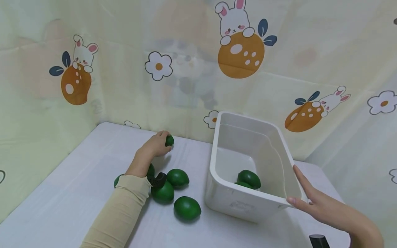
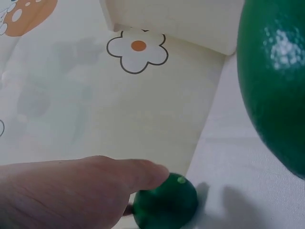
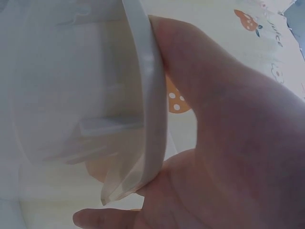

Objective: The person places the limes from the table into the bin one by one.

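Note:
At the back of the table my left hand (image 1: 156,144) grips a green lime (image 1: 169,140) between thumb and fingers; the left wrist view has the thumb along the top of this lime (image 2: 165,205). My right hand (image 1: 328,208) holds the white plastic bin (image 1: 231,203) by its right front corner, the thumb on the front rim and a finger along the right side. In the right wrist view the bin's rim (image 3: 155,105) sits against the thumb and palm. Two limes (image 1: 249,179) lie inside the bin, one partly hidden by its front wall.
Several more limes (image 1: 187,208) lie on the white table (image 1: 77,193) left of the bin, some partly behind my left forearm. A large lime (image 2: 276,86) fills the right of the left wrist view. A curtain with printed rabbits (image 1: 186,96) hangs behind the table.

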`<control>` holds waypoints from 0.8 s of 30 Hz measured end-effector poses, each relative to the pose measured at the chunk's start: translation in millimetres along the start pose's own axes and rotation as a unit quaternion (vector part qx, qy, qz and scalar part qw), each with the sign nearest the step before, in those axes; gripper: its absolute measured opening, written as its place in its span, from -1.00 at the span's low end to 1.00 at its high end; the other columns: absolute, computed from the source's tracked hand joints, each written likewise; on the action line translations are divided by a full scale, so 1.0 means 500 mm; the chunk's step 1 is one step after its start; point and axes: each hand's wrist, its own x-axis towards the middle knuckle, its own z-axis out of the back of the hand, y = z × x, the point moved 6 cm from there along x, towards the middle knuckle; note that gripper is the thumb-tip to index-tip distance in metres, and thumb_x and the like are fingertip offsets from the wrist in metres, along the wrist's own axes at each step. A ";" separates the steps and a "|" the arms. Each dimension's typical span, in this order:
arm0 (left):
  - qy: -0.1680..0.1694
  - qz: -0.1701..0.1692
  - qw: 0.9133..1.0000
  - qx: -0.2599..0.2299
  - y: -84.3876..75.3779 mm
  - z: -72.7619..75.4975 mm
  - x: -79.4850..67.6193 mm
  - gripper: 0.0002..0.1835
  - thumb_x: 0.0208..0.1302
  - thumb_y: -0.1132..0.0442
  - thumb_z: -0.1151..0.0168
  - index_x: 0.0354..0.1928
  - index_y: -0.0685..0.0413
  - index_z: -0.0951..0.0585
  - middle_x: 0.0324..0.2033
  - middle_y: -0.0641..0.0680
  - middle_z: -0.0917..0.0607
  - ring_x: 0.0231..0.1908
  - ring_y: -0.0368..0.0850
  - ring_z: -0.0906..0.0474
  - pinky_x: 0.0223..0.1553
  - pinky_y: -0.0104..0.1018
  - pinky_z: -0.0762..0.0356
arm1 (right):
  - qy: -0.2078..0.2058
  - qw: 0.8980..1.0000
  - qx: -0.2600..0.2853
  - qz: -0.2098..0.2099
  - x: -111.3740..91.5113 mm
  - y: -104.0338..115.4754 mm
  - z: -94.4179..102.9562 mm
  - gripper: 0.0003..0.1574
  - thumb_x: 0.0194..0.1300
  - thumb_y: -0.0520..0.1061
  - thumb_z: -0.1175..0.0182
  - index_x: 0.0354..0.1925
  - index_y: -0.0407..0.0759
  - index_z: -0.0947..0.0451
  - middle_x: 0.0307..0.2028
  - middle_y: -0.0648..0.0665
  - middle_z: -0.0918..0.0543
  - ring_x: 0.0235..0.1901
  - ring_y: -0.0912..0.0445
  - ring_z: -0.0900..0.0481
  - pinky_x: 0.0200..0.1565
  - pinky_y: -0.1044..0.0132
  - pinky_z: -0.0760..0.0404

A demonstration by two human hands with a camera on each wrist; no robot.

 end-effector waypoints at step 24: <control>-0.011 0.067 0.998 -0.008 0.009 0.000 -0.005 -0.56 0.30 0.13 -0.14 0.13 0.12 -0.30 0.20 0.33 -0.17 0.13 0.26 -0.26 -0.02 0.07 -0.44 | 0.017 1.000 0.024 -0.004 0.003 0.007 0.005 0.09 0.45 -0.01 0.03 0.44 0.13 0.68 0.47 -0.32 0.46 0.28 -0.37 0.08 -0.05 -0.52 -0.19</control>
